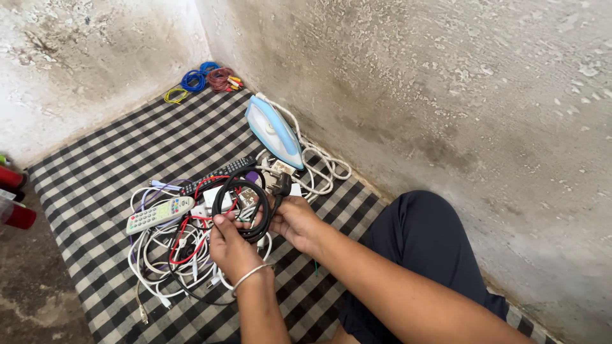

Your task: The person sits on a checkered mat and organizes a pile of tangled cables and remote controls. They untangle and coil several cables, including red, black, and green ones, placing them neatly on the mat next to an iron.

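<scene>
A black-and-white checked mat [127, 153] carries a blue iron [275, 132], two remotes, tangled cables and coiled wires.

Two bare forearms in view, no sleeves visible up to frame edge. Left hand [233, 245]: thin silver-coloured bangle [250, 278] around wrist, plain, narrow, slightly loose. Right hand [294, 220]: no ring, watch or band visible on shown side. Fingernails short, unpainted as far as visible. Lower body: dark navy trousers [427, 255], smooth plain fabric, no visible pattern, seam or pocket; cloth rounded over one knee, soft sheen on top. Feet and torso out of view.
</scene>
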